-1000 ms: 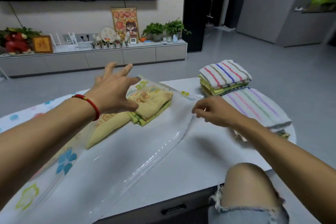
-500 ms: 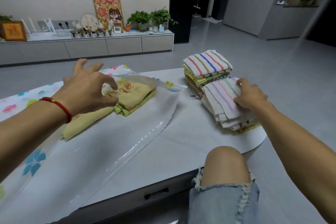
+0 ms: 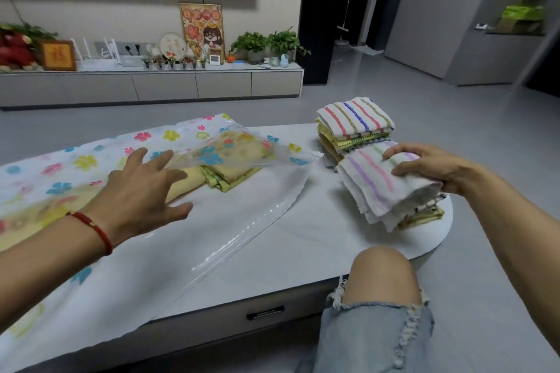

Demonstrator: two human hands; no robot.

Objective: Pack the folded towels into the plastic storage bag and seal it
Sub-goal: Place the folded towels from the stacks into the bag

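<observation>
White table [image 3: 303, 239] carries the bag [image 3: 230, 221]; left hand [image 3: 142, 191] spreads open at its mouth, right hand [image 3: 424, 166] grips a striped towel [image 3: 381, 188] to load.

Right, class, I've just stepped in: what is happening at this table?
A person is packing folded towels into a flower-printed plastic storage bag lying on the white table. A yellow towel already lies in the bag's open mouth. The left hand, fingers spread, lifts the bag's top flap, while the right hand grips a pastel-striped towel on the nearer of two stacks. The far stack is untouched, and the bag is not sealed.
</observation>
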